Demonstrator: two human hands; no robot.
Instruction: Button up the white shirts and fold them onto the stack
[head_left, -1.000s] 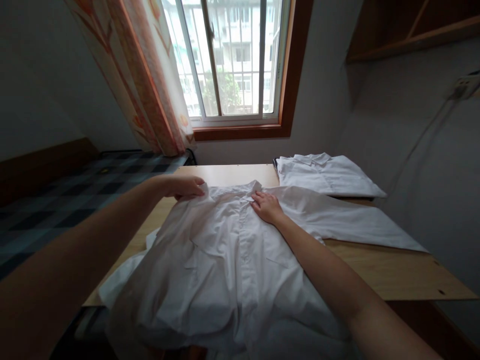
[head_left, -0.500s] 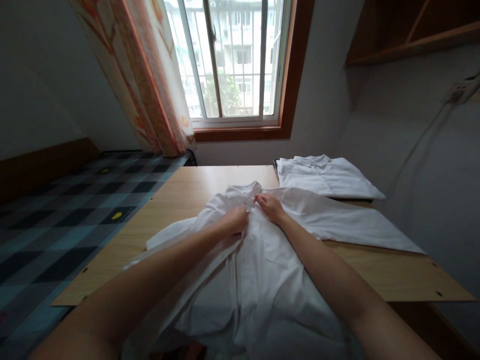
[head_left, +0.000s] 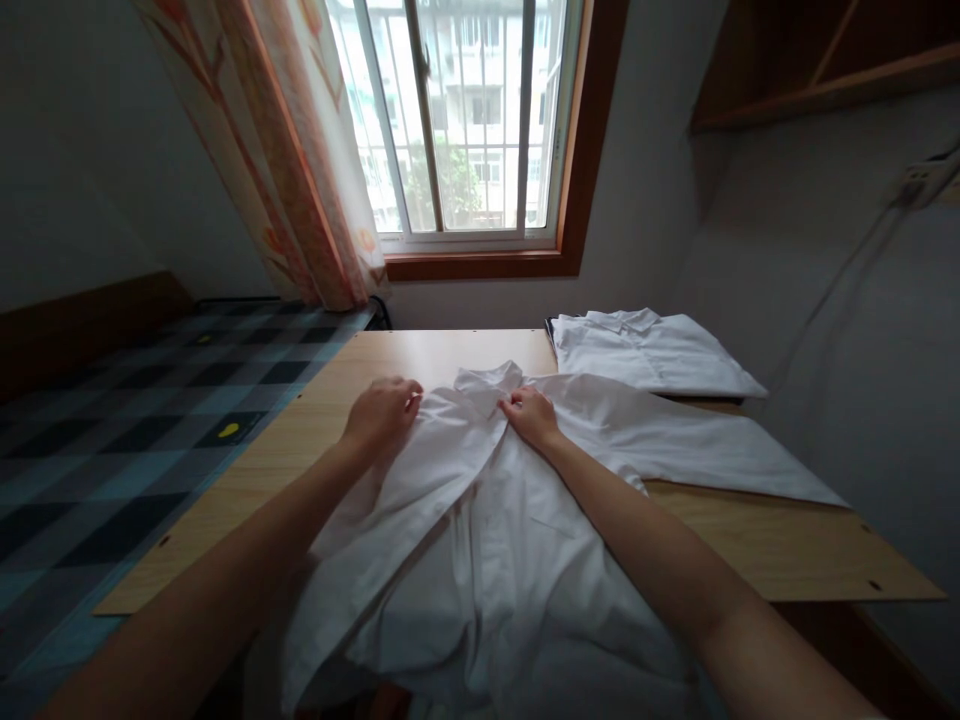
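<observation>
A white long-sleeved shirt (head_left: 540,520) lies spread on a light wooden board (head_left: 315,430), its collar toward the window and its lower part hanging over the near edge. My right hand (head_left: 531,415) pinches the front of the shirt just below the collar. At the shirt's left shoulder area, my left hand (head_left: 386,410) has its fingers bent around the edge of the fabric. One sleeve stretches out to the right across the board; the left sleeve is hidden beneath my left arm and the cloth.
Folded white shirts (head_left: 652,350) rest on a dark flat item at the board's back right corner. A bed with a checked cover (head_left: 97,450) stands at left. Behind are a curtain (head_left: 292,150) and a barred window (head_left: 465,130); a shelf (head_left: 825,100) hangs upper right.
My left hand has moved from the shirt's middle, near the collar, out to its left shoulder. The left front panel now lies flatter. My right hand has shifted only slightly.
</observation>
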